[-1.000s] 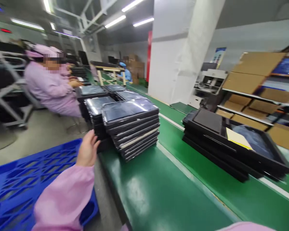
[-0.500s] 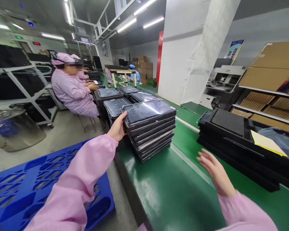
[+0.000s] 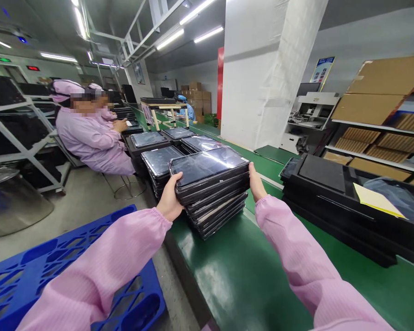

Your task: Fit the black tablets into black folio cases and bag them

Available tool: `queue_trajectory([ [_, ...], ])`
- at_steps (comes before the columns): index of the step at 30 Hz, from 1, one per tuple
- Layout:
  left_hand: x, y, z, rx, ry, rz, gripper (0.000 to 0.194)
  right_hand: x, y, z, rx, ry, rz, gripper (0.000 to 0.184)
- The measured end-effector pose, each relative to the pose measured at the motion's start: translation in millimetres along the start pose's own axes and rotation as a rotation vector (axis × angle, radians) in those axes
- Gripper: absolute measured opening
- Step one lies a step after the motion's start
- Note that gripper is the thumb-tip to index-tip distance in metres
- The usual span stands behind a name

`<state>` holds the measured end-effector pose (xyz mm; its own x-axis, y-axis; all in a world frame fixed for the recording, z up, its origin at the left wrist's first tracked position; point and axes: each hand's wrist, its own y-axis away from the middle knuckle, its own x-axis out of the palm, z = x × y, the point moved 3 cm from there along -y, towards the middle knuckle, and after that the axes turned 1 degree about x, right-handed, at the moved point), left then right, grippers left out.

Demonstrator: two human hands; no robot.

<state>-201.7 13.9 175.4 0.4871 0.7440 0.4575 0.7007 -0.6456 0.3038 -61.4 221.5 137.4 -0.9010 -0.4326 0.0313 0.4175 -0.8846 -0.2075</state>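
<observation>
A stack of black tablets with glossy screens stands on the green work surface, its layers slightly uneven. My left hand grips the stack's left side near the top, thumb on the edge of the uppermost screen. At the opposite end, my right hand presses against the upper right side; its other fingers are hidden behind the stack. Just beyond are more tablets piled in neighbouring stacks, their screens facing up.
Black trays with a yellow sheet lie on the right. Below left is a blue pallet on the floor. A person in pink sits on a stool along the line. Behind stand a white pillar and a wooden-legged stand.
My right hand has moved left and forward from over the green surface onto the stack's right side. My left hand stays on the left side. The view has shifted slightly.
</observation>
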Motion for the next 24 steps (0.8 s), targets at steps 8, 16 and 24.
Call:
queue_trajectory([
  [8,-9.6,1,-7,-0.010,-0.015,-0.066,0.027,-20,32,-9,0.148,-0.115,0.002,0.073],
  [16,-14.2,12,-9,-0.142,-0.299,-0.049,0.031,-10,39,-7,0.400,-0.256,0.065,0.057],
  [24,-17.8,21,-9,-0.162,-0.279,-0.124,0.033,-14,66,15,0.446,-0.325,0.068,0.049],
])
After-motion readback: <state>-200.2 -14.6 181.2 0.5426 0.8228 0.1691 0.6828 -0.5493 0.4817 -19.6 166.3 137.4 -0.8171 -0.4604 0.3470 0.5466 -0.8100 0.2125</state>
